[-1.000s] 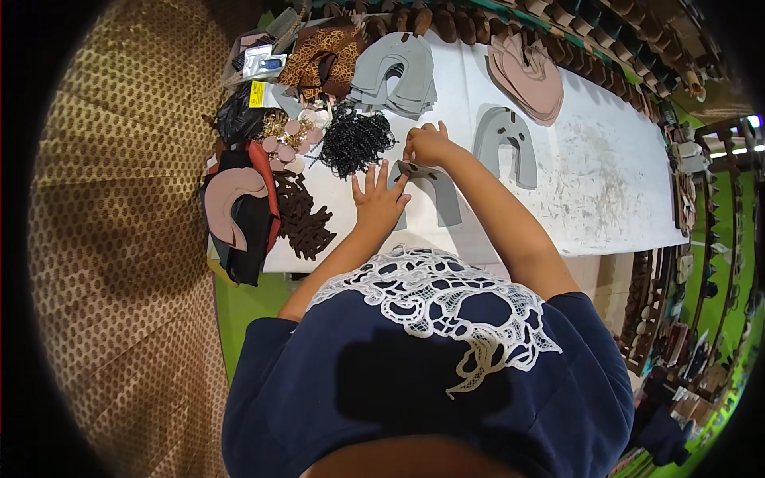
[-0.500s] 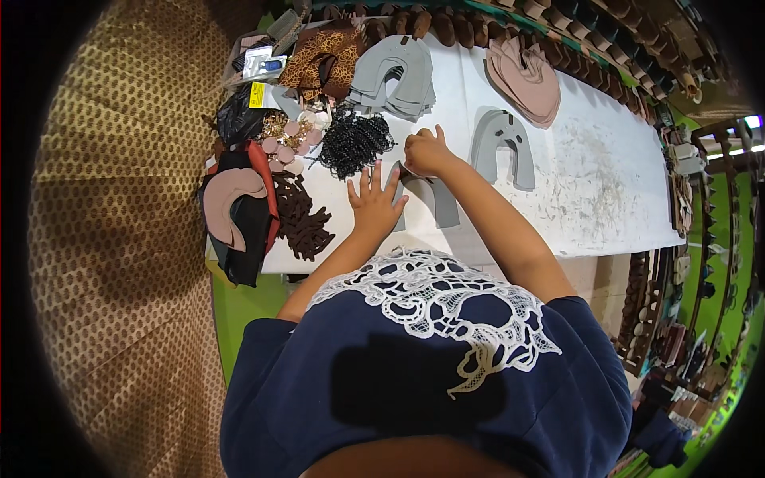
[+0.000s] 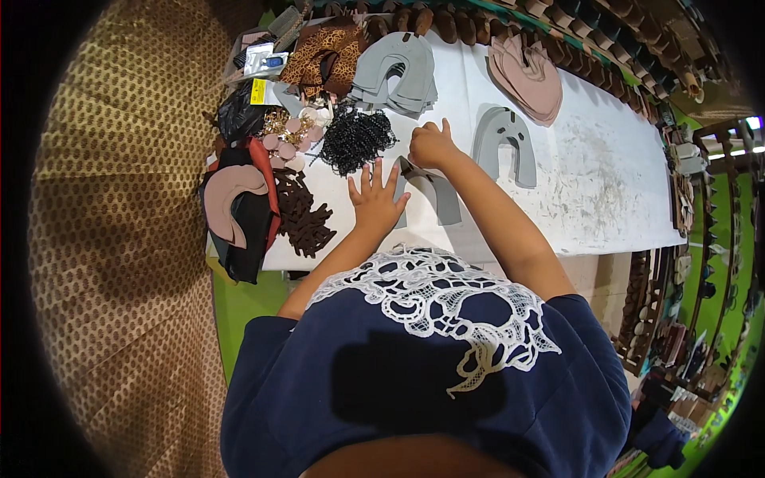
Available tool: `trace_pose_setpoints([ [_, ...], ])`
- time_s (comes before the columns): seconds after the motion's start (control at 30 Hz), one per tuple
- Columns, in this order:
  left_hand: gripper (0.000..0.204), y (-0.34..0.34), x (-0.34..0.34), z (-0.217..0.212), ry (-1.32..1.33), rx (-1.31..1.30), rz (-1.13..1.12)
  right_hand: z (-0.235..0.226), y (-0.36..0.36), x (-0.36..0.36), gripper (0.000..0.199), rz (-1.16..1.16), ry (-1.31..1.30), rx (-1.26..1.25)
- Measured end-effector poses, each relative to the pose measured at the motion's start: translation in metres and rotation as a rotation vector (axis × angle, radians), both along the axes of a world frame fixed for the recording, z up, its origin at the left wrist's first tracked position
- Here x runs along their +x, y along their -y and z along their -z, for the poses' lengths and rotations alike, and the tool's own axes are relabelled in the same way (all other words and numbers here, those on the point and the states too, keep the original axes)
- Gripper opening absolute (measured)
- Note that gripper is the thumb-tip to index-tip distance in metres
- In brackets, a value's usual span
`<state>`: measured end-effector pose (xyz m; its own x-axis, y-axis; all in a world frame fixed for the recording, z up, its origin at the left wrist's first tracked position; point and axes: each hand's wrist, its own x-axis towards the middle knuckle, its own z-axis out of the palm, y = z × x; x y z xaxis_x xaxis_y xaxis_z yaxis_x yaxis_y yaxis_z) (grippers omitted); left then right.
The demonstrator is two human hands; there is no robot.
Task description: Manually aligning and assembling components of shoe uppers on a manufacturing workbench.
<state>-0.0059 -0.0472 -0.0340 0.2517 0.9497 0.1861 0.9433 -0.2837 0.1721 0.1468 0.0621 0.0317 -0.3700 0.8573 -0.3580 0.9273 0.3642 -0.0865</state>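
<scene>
A grey U-shaped piece (image 3: pixel 448 209) lies on the table before me. My left hand (image 3: pixel 374 199) rests with fingers spread at its left side, partly covering it. Over its upper curve is my right hand (image 3: pixel 431 147), fingers curled closed and one digit pointing up. What those fingers pinch, if anything, is hidden. A dark spot shows on the grey piece between the two hands. Beyond my left fingertips sits a heap of black beaded-looking strips (image 3: pixel 355 137). To the right lies a stack of grey U-shaped pieces (image 3: pixel 519 159) with small dark tabs on top.
More grey pieces (image 3: pixel 410 92) and pink curved pieces (image 3: pixel 526 84) lie at the back of the white table (image 3: pixel 590 215). Brown strips (image 3: pixel 303 219), pink discs (image 3: pixel 287 150), a pink curved piece (image 3: pixel 219 199) and leopard-print material (image 3: pixel 335 52) crowd the left. Shoes (image 3: pixel 590 70) line the far edge.
My right hand has shifted slightly up and to the right, showing more of the grey piece's upper curve. My left hand stays spread in nearly the same place.
</scene>
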Motion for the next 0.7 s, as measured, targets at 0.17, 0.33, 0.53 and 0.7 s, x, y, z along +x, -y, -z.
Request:
trace_pose_setpoints([
  [0.17, 0.055, 0.001, 0.000, -0.003, 0.020, 0.014, 0.000, 0.000, 0.001, 0.001, 0.029, 0.002, 0.022, -0.001],
  [0.33, 0.043, 0.003, -0.001, -0.006, 0.060, 0.060, 0.086, 0.006, 0.000, 0.007, 0.029, 0.018, -0.028, 0.026],
  [0.53, 0.040, 0.002, 0.001, -0.006, 0.063, 0.080, 0.092, 0.006, -0.013, 0.013, 0.061, 0.364, -0.213, -0.270],
  [0.7, 0.041, 0.002, -0.002, -0.004, 0.044, 0.061, 0.090, -0.004, -0.004, 0.009, 0.072, 0.290, -0.132, -0.427],
])
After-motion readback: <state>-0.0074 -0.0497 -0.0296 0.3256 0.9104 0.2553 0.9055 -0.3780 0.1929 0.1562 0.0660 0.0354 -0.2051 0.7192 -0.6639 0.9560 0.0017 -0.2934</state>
